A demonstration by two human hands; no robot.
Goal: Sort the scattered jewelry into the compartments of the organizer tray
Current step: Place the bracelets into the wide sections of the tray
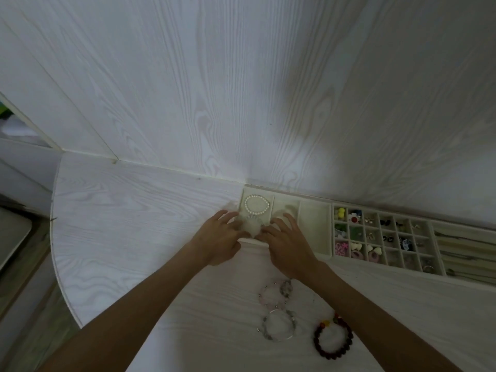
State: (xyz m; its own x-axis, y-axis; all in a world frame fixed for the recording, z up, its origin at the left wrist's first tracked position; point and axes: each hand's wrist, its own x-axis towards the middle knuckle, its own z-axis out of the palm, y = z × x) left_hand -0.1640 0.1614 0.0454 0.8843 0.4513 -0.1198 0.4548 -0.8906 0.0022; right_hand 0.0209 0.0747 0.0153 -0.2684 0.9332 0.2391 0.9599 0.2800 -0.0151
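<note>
I am in the middle of the bracelet part of the sort, I judge: both my hands meet at the near end of the leftmost compartment of the organizer tray (315,252), working a pale, whitish bracelet (252,229) down onto the lining. My left hand (217,238) comes in from seven o'clock and my right hand (288,244) from five o'clock; the fingertips of each seem to pinch the pale piece between them, though it is blurred and washed out, so I cannot tell the grasp for certain. Just past it, at twelve o'clock in the same compartment, a pearl bracelet (256,205) lies flat in a neat ring. The two wide compartments to the right look bare, and farther toward three o'clock the small grid cells hold earrings and bright charms. Next I should let go, draw back toward six o'clock and fetch what lies loose on the table (134,224): a pink beaded bracelet (275,292), a grey and silver one (279,324), and a dark red beaded one (333,338), near one another.
</note>
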